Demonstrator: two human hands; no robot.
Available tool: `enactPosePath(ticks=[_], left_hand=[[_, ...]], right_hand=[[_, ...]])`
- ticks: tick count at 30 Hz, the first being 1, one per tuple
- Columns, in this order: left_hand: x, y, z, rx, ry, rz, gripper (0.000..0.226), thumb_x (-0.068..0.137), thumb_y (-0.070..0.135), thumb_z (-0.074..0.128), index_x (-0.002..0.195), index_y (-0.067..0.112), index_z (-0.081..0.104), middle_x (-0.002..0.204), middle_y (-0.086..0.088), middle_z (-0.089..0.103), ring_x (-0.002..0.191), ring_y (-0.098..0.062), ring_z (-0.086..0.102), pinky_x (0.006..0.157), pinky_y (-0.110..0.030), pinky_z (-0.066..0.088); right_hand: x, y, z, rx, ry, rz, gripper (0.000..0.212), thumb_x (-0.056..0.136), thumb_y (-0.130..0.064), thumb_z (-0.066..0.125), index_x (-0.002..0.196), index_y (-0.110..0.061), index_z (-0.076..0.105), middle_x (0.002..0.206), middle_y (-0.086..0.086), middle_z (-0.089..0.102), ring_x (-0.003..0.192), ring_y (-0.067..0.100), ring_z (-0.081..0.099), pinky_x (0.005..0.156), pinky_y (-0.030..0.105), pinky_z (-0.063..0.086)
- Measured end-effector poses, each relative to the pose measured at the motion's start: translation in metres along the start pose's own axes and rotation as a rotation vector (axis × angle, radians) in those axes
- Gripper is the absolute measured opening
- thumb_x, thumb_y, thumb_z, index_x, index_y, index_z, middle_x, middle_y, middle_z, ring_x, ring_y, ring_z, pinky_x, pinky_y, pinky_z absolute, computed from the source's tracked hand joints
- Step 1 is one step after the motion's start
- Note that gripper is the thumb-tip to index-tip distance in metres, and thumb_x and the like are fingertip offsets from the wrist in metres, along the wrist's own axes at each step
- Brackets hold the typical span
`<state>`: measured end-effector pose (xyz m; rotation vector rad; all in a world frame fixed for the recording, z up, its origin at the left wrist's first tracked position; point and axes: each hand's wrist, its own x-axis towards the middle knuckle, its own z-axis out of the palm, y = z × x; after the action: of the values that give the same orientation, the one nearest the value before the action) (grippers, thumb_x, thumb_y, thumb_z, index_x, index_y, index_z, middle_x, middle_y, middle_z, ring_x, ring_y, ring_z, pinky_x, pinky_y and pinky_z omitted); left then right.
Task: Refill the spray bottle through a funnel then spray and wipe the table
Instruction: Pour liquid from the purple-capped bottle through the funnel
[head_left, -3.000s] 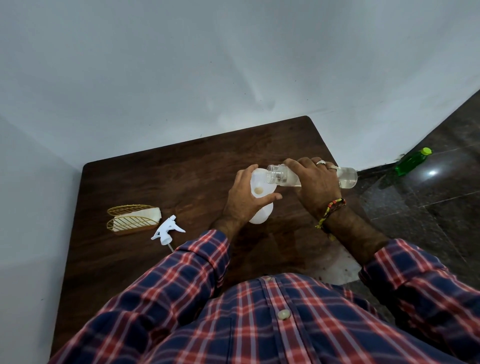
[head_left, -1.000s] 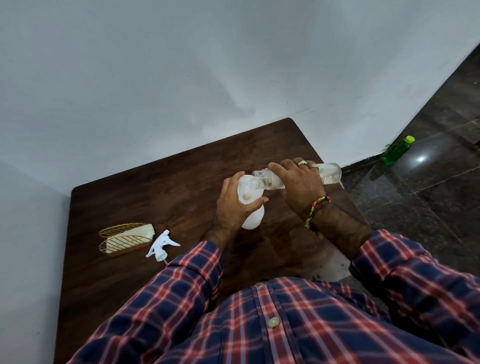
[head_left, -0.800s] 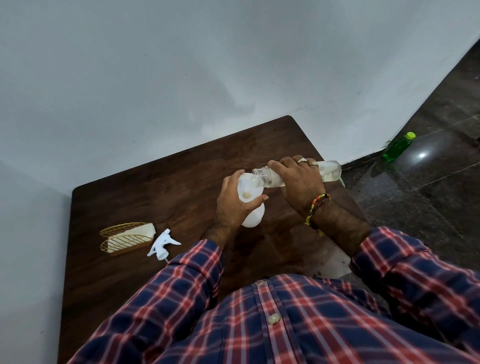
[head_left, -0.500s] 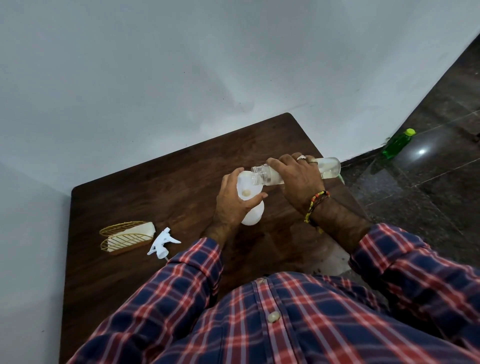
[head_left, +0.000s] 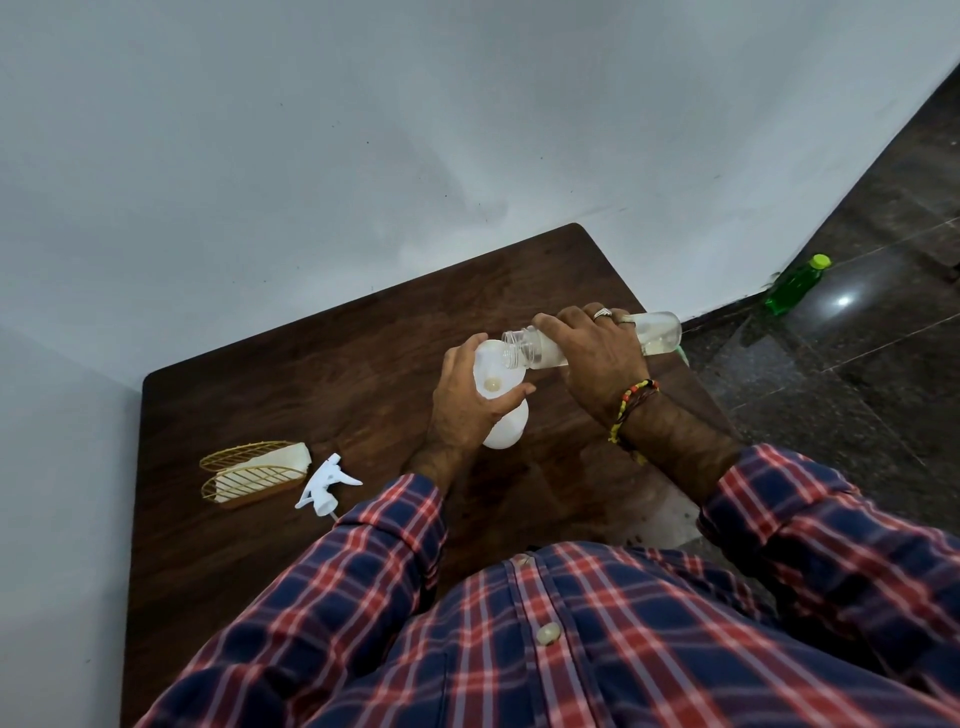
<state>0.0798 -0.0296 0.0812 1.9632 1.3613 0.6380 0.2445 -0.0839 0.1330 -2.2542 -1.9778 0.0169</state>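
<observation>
Funnel (head_left: 491, 371) white, seated in translucent spray bottle (head_left: 506, 423), small hole visible

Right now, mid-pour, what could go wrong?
1. The clear bottle lies nearly flat, its mouth just at the funnel rim; a wobble of the right hand could spill onto the table.
2. The left hand alone steadies the spray bottle; it could tip.
</observation>
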Motion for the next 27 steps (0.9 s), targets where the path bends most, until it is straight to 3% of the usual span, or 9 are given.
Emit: enactPosePath(ticks=[27], left_hand=[[-0.0008,0.0014,-0.0006,0.015,0.014,0.006,0.085,0.07,0.049,0.08,0.139,0.019,0.042,0.139,-0.003,0.048,0.12,-0.017,0.05,0.092,-0.021,0.04]], right_hand=[[-0.0013,-0.0014,-0.0053,0.011,-0.031,0.003,0.06,0.085,-0.017,0.066,0.14,-0.025,0.043,0.132,0.007,0.055,0.125,0.034,0.047,0.107,0.053,0.032]])
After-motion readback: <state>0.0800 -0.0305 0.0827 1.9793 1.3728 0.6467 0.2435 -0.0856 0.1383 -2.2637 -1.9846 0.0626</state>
